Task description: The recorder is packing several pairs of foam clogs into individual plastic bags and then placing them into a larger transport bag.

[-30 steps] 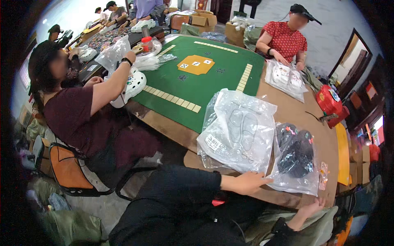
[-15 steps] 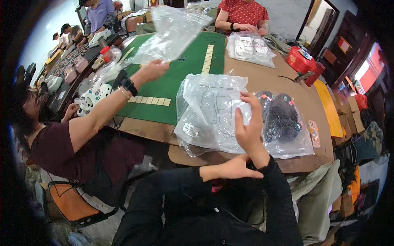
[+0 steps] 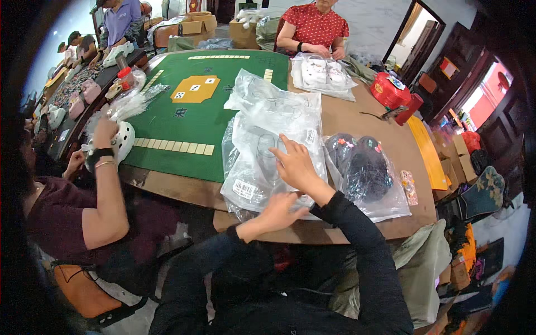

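A stack of clear plastic bags (image 3: 273, 139) with pale shoes inside lies on the table edge in front of me. My right hand (image 3: 297, 166) rests flat on top of the stack, fingers spread. My left hand (image 3: 279, 211) sits at the stack's near edge, fingers curled under the plastic. Right of the stack lies a clear bag with a dark shoe (image 3: 363, 173) in it.
A green game mat (image 3: 195, 111) with rows of tiles covers the brown table (image 3: 357, 120). A person at left holds a white shoe (image 3: 121, 142). Across the table a person in red handles bagged shoes (image 3: 322, 75). A red tin (image 3: 389, 89) stands far right.
My view has swung back over the table. My right hand came down onto the bag stack, and my left hand moved up to its near edge. The person at left lowered a raised bag.
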`<state>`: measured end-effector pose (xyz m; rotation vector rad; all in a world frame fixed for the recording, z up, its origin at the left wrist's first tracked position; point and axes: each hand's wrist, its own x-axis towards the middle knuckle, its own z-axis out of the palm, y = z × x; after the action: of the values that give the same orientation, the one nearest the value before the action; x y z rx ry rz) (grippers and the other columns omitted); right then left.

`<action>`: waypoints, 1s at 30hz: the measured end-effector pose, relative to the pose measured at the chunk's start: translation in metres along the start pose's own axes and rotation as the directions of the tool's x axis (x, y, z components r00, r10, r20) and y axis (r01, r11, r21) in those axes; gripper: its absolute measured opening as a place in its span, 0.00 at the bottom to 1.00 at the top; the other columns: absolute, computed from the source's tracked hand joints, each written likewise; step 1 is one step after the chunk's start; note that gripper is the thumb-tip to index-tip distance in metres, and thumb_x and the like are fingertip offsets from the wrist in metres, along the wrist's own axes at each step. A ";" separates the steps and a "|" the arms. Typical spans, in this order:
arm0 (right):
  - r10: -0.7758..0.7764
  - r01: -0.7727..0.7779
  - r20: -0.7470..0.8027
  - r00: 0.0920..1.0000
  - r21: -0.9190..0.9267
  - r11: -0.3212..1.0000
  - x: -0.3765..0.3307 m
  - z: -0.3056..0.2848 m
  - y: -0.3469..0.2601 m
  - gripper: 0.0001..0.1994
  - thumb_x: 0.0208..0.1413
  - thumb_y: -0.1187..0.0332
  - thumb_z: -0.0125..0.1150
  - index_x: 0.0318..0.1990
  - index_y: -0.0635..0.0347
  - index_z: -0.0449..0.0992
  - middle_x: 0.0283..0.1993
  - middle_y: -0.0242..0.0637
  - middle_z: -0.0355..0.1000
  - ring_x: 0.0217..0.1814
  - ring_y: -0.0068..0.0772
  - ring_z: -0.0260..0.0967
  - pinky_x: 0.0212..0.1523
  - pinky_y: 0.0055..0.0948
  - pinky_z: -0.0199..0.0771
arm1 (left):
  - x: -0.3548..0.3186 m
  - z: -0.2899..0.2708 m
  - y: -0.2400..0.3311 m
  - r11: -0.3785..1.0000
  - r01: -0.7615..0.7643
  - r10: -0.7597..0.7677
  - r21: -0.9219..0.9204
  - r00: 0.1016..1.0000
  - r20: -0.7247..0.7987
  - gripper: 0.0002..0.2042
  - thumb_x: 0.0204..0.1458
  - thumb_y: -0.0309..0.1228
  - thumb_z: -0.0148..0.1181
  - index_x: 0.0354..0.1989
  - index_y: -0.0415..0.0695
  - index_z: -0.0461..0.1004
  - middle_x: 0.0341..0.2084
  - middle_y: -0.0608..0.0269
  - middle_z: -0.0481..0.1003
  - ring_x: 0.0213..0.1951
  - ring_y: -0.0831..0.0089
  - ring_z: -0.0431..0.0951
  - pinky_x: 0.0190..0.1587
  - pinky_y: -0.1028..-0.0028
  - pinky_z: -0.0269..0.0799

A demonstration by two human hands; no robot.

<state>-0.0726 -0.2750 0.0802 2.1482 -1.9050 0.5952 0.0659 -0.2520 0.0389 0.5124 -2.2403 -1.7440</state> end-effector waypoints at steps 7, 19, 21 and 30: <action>0.158 -0.099 0.270 0.950 -0.222 0.970 0.026 0.036 0.040 0.14 0.47 0.64 0.56 0.42 0.48 0.79 0.70 0.54 0.44 0.66 0.56 0.52 0.60 0.55 0.53 | -0.019 -0.013 -0.055 0.519 -0.012 0.274 0.855 0.950 -0.153 0.25 0.52 0.53 0.52 0.55 0.54 0.70 0.61 0.50 0.58 0.64 0.44 0.51 0.61 0.37 0.36; 0.291 -0.232 0.142 0.946 -0.330 0.915 0.054 0.026 0.072 0.22 0.47 0.67 0.54 0.50 0.69 0.71 0.64 0.43 0.59 0.56 0.43 0.64 0.52 0.50 0.61 | -0.025 -0.001 -0.060 0.456 0.015 0.325 0.890 0.928 -0.183 0.28 0.53 0.53 0.49 0.60 0.52 0.65 0.64 0.49 0.54 0.65 0.43 0.49 0.61 0.36 0.36; 0.308 -0.304 -0.031 0.951 -0.279 0.911 0.062 0.005 0.084 0.21 0.47 0.67 0.55 0.49 0.69 0.71 0.62 0.43 0.61 0.55 0.42 0.64 0.51 0.48 0.62 | -0.021 0.002 -0.057 0.474 0.030 0.291 0.880 0.938 -0.189 0.28 0.54 0.53 0.48 0.61 0.52 0.64 0.64 0.49 0.53 0.65 0.43 0.47 0.61 0.36 0.34; -0.001 -0.053 -0.131 0.991 -0.413 0.909 0.001 -0.084 -0.019 0.17 0.48 0.66 0.58 0.42 0.71 0.73 0.50 0.48 0.67 0.43 0.46 0.67 0.42 0.40 0.67 | -0.024 0.002 -0.057 0.470 0.083 0.203 0.879 0.959 -0.199 0.30 0.55 0.53 0.46 0.64 0.52 0.59 0.66 0.48 0.48 0.67 0.41 0.42 0.61 0.35 0.30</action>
<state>-0.0673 -0.2386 0.1576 1.7730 -1.7982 0.2855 0.0932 -0.2529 -0.0163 0.7797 -2.7286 -0.2377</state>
